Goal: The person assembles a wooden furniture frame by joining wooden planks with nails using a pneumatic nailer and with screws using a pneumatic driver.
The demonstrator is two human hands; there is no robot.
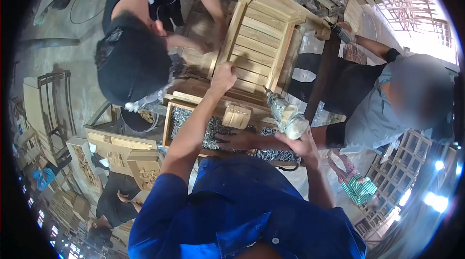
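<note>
A slatted wooden chair [259, 33] lies in front of me, its slats running between two side rails. My left hand [224, 77] is closed over the near end of its left rail; whatever its fingers pinch is hidden. In my right hand [301, 143] is a power drill [286, 113], worn and wrapped in pale tape. Its bit points up and left, with the tip close to the chair's right rail. Below the chair, a wooden tray [168, 124] holds many screws [213, 130]. A co-worker's hand [237, 141] reaches into the screws from the right.
A wooden block [237, 115] sits over the tray's middle. At the left, a person in a black cap [133, 60] leans over the chair. The co-worker at the right holds another power tool [341, 32] at the chair's far corner. A bucket [140, 119] stands left of the tray.
</note>
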